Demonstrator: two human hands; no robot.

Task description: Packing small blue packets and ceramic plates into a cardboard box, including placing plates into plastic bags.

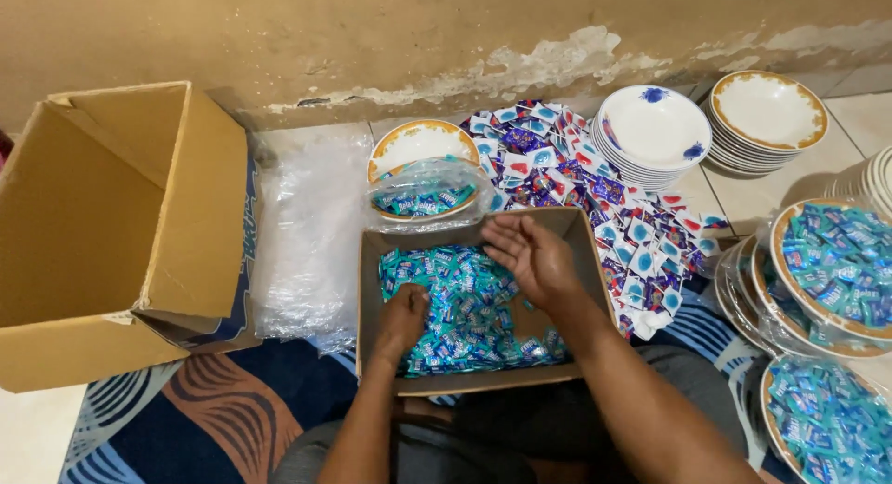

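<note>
Glossy teal sweets (pixel 469 307) under both hands (pixel 465 289)

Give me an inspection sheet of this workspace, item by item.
Surface: tiled floor with a patterned blue rug under the person.
Job's things: small cardboard box holding teal wrapped sweets.
Clutter: big open carton, clear plastic sheeting, pile of blue and white sachets, stacks of plates, wrapped plates of sweets.
Grip: left hand closed down in the sweets; right hand open above them, palm up, nothing in it.
Cables: nothing seen.
Surroundings: stained, peeling wall.
</note>
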